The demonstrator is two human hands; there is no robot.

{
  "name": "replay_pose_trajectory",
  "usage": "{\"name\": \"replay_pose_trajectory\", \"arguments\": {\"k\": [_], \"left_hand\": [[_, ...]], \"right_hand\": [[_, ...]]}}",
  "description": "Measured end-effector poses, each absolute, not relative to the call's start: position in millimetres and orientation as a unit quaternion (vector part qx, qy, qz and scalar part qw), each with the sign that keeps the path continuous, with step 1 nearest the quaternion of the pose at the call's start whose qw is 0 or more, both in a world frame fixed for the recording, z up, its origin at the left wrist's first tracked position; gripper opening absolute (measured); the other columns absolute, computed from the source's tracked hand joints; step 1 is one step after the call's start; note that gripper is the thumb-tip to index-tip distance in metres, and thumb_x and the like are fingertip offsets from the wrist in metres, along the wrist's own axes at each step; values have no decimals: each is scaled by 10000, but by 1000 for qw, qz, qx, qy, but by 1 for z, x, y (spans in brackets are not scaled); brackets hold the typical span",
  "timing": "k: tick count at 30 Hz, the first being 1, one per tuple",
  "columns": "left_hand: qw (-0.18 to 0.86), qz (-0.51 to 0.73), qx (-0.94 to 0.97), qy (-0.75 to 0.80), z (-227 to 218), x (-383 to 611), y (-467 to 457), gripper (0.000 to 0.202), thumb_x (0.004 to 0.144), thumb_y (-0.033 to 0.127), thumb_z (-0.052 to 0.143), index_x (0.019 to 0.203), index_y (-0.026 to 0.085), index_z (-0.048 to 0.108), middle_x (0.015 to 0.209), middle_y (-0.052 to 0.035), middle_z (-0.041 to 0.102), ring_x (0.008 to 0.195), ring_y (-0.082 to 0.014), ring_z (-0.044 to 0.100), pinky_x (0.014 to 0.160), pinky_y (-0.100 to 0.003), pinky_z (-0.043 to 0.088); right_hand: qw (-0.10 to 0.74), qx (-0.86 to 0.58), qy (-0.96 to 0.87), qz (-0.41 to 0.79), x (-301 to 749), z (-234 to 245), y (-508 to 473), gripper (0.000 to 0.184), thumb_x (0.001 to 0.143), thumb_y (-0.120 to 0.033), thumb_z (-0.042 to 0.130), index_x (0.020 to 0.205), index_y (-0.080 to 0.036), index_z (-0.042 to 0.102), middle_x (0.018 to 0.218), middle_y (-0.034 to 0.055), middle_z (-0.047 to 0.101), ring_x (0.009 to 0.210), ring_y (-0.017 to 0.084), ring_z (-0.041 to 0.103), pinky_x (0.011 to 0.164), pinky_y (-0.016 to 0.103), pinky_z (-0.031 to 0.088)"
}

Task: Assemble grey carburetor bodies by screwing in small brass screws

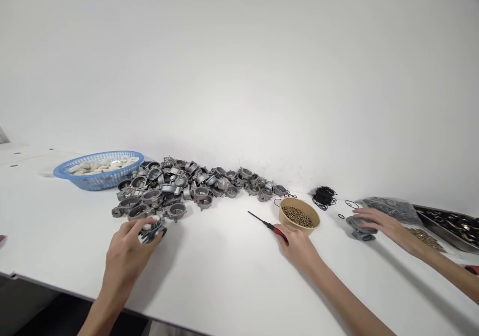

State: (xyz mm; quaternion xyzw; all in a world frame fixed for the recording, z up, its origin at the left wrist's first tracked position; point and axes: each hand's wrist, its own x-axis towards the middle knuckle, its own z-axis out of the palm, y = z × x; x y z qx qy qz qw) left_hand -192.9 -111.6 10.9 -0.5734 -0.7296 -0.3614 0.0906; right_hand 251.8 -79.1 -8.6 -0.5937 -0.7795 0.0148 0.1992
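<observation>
My left hand (126, 249) grips a small grey metal housing (152, 230) with a white piece on its top, held just in front of a heap of similar castings (175, 181). In my right hand (297, 249) lies a screwdriver (279, 232) with a red and black handle, its dark shaft pointing to the far left. That hand is at the near side of a tan bowl (317, 221) holding many small brass-coloured screws (297, 216). My right fingertips are partly hidden against the bowl.
A blue basket (99, 180) of whitish parts stands far left. At right, a co-worker's hand (377, 221) rests on a grey housing (361, 234). Black rings (324, 196), a clear plastic bag (389, 209) and a metal tray (460, 241) of dark parts lie near the wall.
</observation>
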Motion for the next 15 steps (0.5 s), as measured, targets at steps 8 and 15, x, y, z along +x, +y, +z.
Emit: {"name": "replay_pose_trajectory", "arguments": {"k": [8, 15], "left_hand": [[-184, -469, -676, -538, -2, -110, -135, 328, 827, 518, 659, 996, 238, 640, 1235, -69, 581, 1035, -252, 667, 905, -401, 617], [-420, -295, -815, -269, 32, -48, -68, 286, 798, 325, 752, 1033, 226, 625, 1274, -92, 569, 1072, -231, 619, 875, -369, 602]], "right_hand": [[199, -603, -772, 3, 249, -9, -79, 258, 972, -282, 432, 1052, -244, 675, 906, 53, 705, 785, 204, 675, 618, 266, 444], [228, -575, -785, -37, 252, -14, -79, 251, 967, -247, 456, 1108, -254, 662, 1031, 61, 710, 888, 207, 689, 653, 261, 494]]}}
